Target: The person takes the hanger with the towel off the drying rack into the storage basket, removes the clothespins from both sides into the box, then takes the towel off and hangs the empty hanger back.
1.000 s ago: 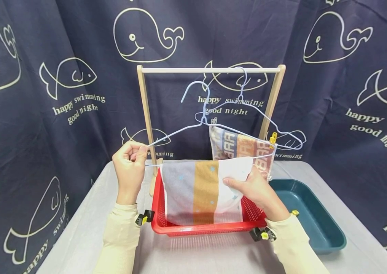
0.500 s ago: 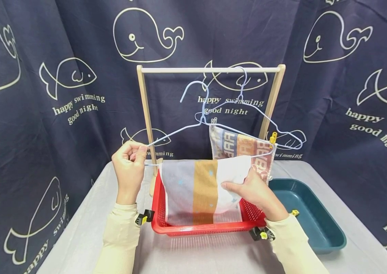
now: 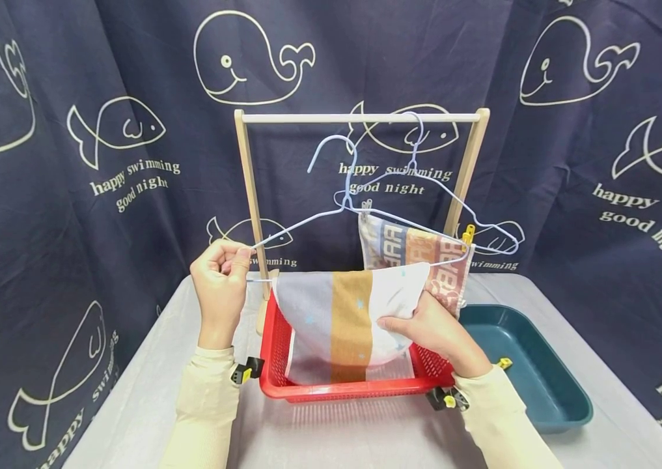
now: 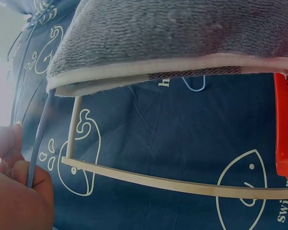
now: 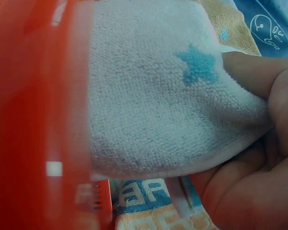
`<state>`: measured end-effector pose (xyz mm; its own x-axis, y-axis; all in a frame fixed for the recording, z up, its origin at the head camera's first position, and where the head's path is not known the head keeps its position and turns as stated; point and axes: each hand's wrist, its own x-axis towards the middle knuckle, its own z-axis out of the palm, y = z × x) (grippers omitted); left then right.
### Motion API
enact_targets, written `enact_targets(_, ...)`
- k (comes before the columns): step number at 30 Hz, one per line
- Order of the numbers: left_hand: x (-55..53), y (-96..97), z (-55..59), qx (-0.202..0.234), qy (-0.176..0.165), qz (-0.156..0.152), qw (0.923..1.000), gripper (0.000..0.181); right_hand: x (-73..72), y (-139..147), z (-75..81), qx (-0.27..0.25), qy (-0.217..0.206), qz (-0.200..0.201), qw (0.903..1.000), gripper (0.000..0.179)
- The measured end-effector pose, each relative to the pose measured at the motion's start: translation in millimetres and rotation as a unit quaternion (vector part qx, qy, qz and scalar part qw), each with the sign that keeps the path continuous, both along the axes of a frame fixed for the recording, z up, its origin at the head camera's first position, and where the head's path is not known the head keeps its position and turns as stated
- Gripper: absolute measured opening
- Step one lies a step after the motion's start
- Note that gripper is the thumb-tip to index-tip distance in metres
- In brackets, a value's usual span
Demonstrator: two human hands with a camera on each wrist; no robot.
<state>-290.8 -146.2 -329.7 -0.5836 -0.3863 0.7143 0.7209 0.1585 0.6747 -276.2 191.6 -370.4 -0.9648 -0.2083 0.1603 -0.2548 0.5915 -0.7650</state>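
My left hand pinches the left end of a pale blue wire hanger, whose hook points up free of the rack. Over the hanger's lower bar drapes a towel with grey, mustard and white stripes and small blue stars. My right hand grips the towel's white right edge, thumb in front and fingers behind, as the right wrist view also shows. In the left wrist view the grey towel part hangs over the hanger wire. The towel's lower part reaches down into the red basket.
Behind stands a wooden rack with a second hanger on its bar. A lettered towel is clipped there by a yellow clip. At right, a dark teal tray holds a small yellow clip.
My right hand has shifted slightly left, pulling the towel's white edge with it. The front layer's lower left has lifted, showing another layer behind. My left hand has stayed nearly still.
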Motion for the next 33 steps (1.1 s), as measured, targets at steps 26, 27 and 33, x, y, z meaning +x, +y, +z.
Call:
enact_targets(26,-1.5,-1.0,0.3,0.000,-0.002,-0.011,0.9999,0.007,-5.4,3.3,-5.9,0.038,-0.005,0.019,0.9991,0.053)
enact_targets(27,-1.7,-1.1,0.3,0.000,-0.003,-0.012,0.9999,0.007,-5.8,4.3,-5.4,0.026,-0.007,0.023,0.9994,0.054)
enact_targets(33,-1.7,-3.0,-0.5,-0.004,-0.006,-0.011,0.9999,0.008,-8.4,6.9,-5.6,-0.076,-0.039,0.046,0.9953,0.054)
